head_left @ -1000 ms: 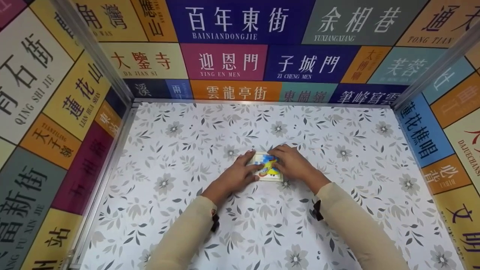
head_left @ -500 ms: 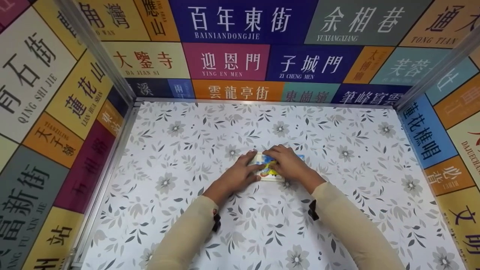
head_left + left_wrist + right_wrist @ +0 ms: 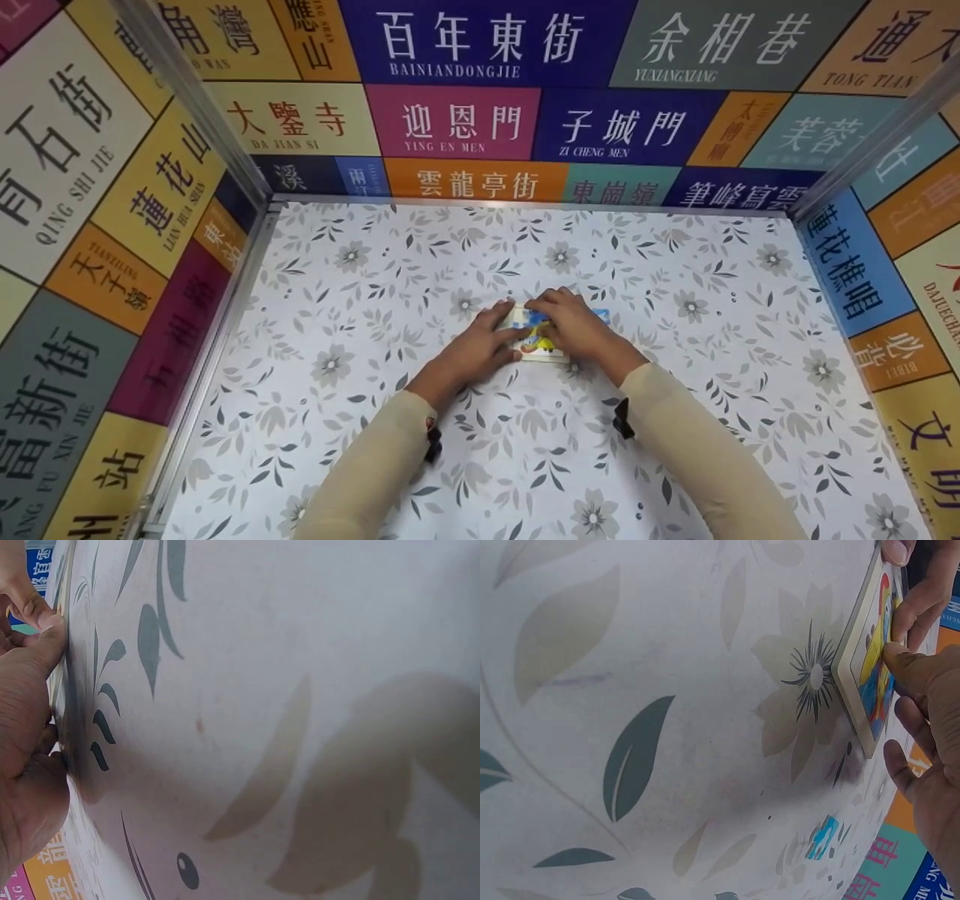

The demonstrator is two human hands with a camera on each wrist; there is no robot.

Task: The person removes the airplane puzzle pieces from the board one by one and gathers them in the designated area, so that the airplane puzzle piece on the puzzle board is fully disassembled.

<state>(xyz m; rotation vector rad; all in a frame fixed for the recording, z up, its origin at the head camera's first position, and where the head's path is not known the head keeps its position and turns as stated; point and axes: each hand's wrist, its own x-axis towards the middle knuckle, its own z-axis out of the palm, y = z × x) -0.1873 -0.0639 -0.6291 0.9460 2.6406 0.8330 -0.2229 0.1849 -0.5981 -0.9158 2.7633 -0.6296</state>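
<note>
A small wooden jigsaw puzzle (image 3: 545, 351) with a bright blue, yellow and red picture and a pale rim lies on the patterned table. My left hand (image 3: 471, 349) grips its left side, with one finger lying over the picture. From the right, my right hand (image 3: 574, 326) reaches over the puzzle. In the right wrist view, its thumb presses the face of the puzzle (image 3: 875, 667) while other fingers bend loosely beside the board; whether it pinches a piece is hidden. A loose blue puzzle piece (image 3: 823, 838) lies on the table beyond the right hand.
The table (image 3: 375, 450) wears a white covering printed with grey leaves and flowers. Panels of coloured street-name signs (image 3: 465, 124) stand at the back and both sides. Metal rails (image 3: 525, 205) edge the tabletop.
My right hand has shifted slightly left over the puzzle, uncovering the blue piece behind it. The left hand keeps its hold, and little differs over the last half second.
</note>
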